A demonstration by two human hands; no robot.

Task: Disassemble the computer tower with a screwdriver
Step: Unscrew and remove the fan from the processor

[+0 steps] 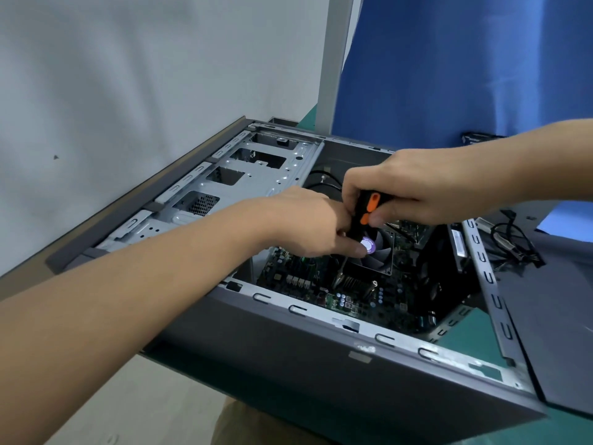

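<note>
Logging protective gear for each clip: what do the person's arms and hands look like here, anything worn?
Both are bare. The left hand and right hand have no gloves, and no ring, watch or wristband shows. The left forearm and right forearm are uncovered to the frame edges, so no sleeve is in view.
</note>
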